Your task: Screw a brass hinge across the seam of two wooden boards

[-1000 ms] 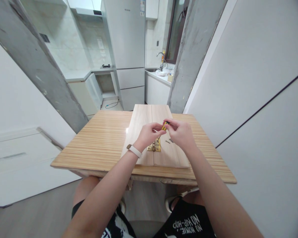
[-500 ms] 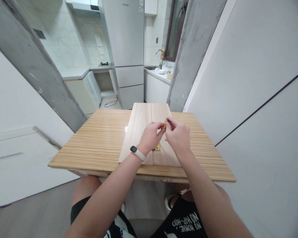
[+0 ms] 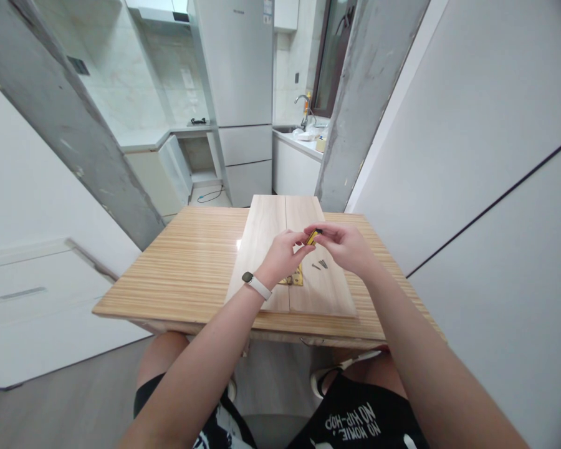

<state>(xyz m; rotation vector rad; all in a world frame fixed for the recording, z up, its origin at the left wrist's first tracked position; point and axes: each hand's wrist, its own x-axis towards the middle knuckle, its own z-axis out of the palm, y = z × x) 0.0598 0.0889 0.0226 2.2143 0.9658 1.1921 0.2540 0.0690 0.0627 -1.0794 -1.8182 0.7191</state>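
Observation:
Above the pale wooden boards (image 3: pixel 266 224), both hands pinch a small yellow-and-black thing (image 3: pixel 313 237) whose kind I cannot make out. My left hand (image 3: pixel 285 254) closes on its near end, with a watch (image 3: pixel 248 277) on the wrist. My right hand (image 3: pixel 346 246) grips the black far end between thumb and fingers. Below my left hand, a yellow plate with holes, perhaps a hinge (image 3: pixel 298 278), lies over the seam between the two boards, partly hidden by the hand. Several screws (image 3: pixel 323 264) lie on the right board, below my right hand.
The boards rest on a wood-grain table (image 3: pixel 187 262), whose front edge is close to my knees. White panels (image 3: pixel 490 125) flank the table. Behind it stand a fridge (image 3: pixel 243 75) and a counter with a sink and tap (image 3: pixel 303 106).
My right hand has turned and shifted right and its fingers have stretched out, showing more of the yellow-and-black thing. The screws now show on the board.

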